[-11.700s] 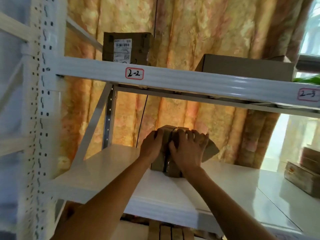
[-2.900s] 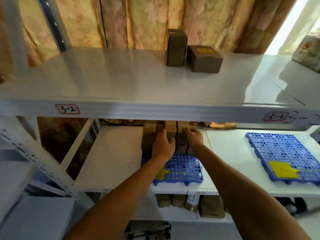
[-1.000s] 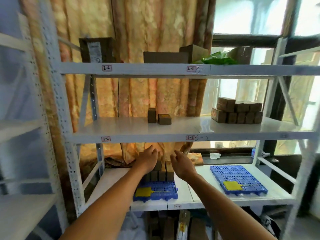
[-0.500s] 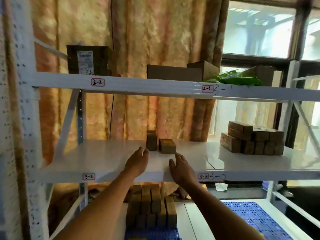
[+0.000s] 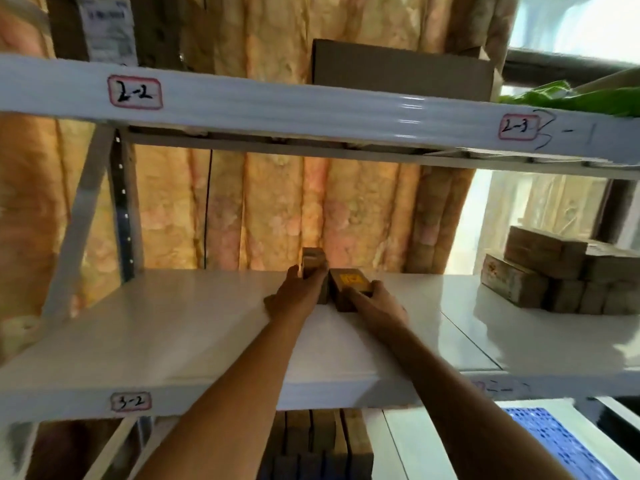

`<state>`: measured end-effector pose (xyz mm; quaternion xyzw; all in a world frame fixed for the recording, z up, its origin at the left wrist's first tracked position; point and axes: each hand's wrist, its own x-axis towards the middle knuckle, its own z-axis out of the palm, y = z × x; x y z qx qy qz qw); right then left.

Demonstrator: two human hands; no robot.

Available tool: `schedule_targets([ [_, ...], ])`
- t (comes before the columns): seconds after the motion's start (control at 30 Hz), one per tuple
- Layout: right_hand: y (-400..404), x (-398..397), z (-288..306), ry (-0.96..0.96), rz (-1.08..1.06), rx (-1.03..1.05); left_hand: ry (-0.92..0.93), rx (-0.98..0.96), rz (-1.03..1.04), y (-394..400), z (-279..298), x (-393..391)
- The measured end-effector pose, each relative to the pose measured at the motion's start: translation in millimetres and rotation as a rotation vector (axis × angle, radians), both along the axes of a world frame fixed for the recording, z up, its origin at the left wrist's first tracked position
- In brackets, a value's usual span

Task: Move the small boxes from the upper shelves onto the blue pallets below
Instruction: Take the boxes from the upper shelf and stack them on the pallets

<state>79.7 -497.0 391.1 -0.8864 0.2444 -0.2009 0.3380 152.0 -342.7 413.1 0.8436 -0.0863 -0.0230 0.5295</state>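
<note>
Left hand [image 5: 294, 299] wrapped round the upright box [image 5: 313, 268], thumb on its left face, fingers curled over the right side; long axis of that box vertical, narrow face toward the camera. Right hand [image 5: 375, 301] clamped on the flat box [image 5: 349, 284], fingers hooked over the near right corner, thumb side hidden; long axis of this box running away from the camera toward the curtain [image 5: 277, 216], yellow label facing up. Both boxes touching each other side by side, resting on the white middle shelf [image 5: 173, 327] marked 3-2, near its rear, just ahead of the fingertips and partly covered by them.

Further right on the same shelf level, well apart from the hands, a stack of small brown boxes [image 5: 561, 275], several in a row with at least one laid across the top. Above, on the shelf marked 2-2 [image 5: 135, 93], a labelled carton [image 5: 100, 26] at the left and a wide plain carton [image 5: 401, 69] toward the right, green foliage [image 5: 568, 98] beyond it. Below the middle shelf, a row of small boxes standing on end [image 5: 322, 441], packed tight together. At the lower right, a corner of a blue pallet [image 5: 550, 441] lying on the white lower shelf [image 5: 415, 445]; nothing visible on the part in view.
</note>
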Motion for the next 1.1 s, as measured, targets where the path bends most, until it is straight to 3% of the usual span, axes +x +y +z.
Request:
schedule_targets([
  [0.1,-4.2,-1.2,-2.4,-0.140,0.023,0.111,-0.060,0.037,0.025,-4.6,-6.1,7.5],
  [0.27,-3.5,-17.6,-0.4,-0.344,0.149,0.252,0.002,-0.330,-0.069,6.8,-6.0,-2.2],
  [0.37,-0.3,-33.8,3.7,-0.413,0.204,0.382,0.067,-0.444,-0.164,22.4,2.7,-27.4],
  [0.6,31.1,-103.4,8.9,-0.442,0.343,0.615,0.028,-0.461,-0.177,60.3,-3.2,-91.9],
  [0.8,48.9,-186.2,14.6,-0.503,0.412,0.764,-0.009,-0.699,-0.176,89.0,-5.4,-177.6],
  [1.1,53.5,-323.7,-47.7,-0.367,0.459,0.838,0.337,-0.854,-0.323,125.1,-72.0,-313.2],
])
